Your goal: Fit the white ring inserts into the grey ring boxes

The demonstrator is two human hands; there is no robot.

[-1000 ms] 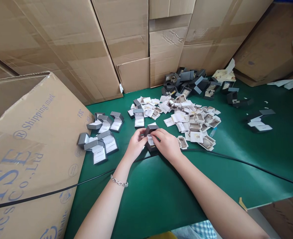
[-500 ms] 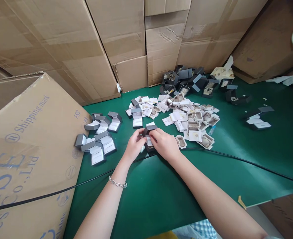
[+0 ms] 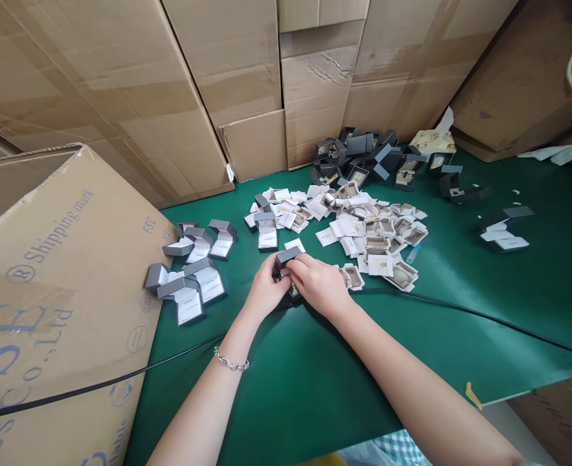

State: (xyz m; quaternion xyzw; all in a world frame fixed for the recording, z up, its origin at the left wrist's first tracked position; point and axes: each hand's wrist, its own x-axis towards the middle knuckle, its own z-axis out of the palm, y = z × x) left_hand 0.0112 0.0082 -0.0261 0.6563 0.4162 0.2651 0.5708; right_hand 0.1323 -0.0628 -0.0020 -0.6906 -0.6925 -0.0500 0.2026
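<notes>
Cupping a small dark grey box (image 3: 289,255) over the counter (image 3: 276,388), left grip (image 3: 263,283) is closed round its left side, thumb in front
Right grip (image 3: 321,285): fingers bent in against the box from the right, nearly gathered; tips hidden, cannot tell whether they pinch anything
Box sits between the two grips, lid raised, interior mostly covered by fingers
Silver chain bracelet (image 3: 232,364) on the left wrist; black cable (image 3: 24,404) crosses beneath both wrists
White card (image 3: 294,245) just beyond the box
Beige moulded inserts (image 3: 351,277) just right of the right grip; white papers (image 3: 344,228) heaped with more inserts farther beyond it
Grey box with white lining (image 3: 267,234) lies lid up, beyond the left grip; group of similar boxes (image 3: 189,306) to that grip's left
Dark boxes (image 3: 361,145) piled well beyond the right grip, cardboard cartons (image 3: 247,65) behind everything
</notes>
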